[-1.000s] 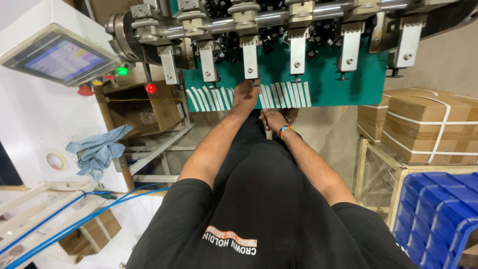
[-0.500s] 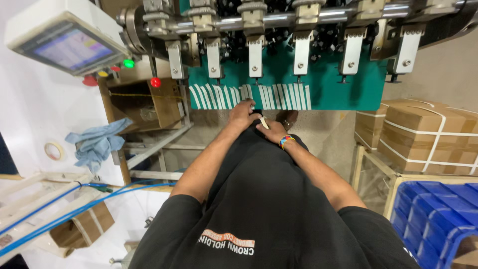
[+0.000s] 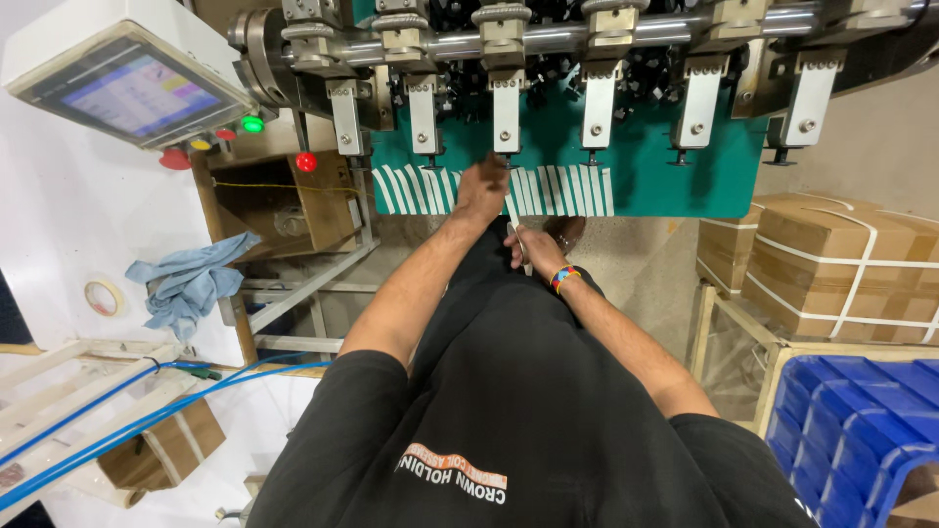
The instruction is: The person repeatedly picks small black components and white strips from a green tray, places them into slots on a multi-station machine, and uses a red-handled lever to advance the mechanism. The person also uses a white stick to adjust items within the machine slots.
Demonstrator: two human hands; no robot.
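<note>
Head view, near to far: right hand (image 3: 536, 250) pinches one white strip (image 3: 515, 231), thin, light and probably floppy, best taken by an end; left hand (image 3: 482, 188), fingers curled, reaches the row of white strips (image 3: 548, 191) on the green plate (image 3: 665, 176); its exact grip I cannot tell.

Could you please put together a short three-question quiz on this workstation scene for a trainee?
1. True or false: the left hand is up at the row of white strips on the green plate.
2. What does the right hand wear at the wrist?
3. Which lies beside the machine, under the tilted screen? A) blue cloth B) red bucket C) yellow helmet

Key: 1 true; 2 a multicoloured band; 3 A.
</note>
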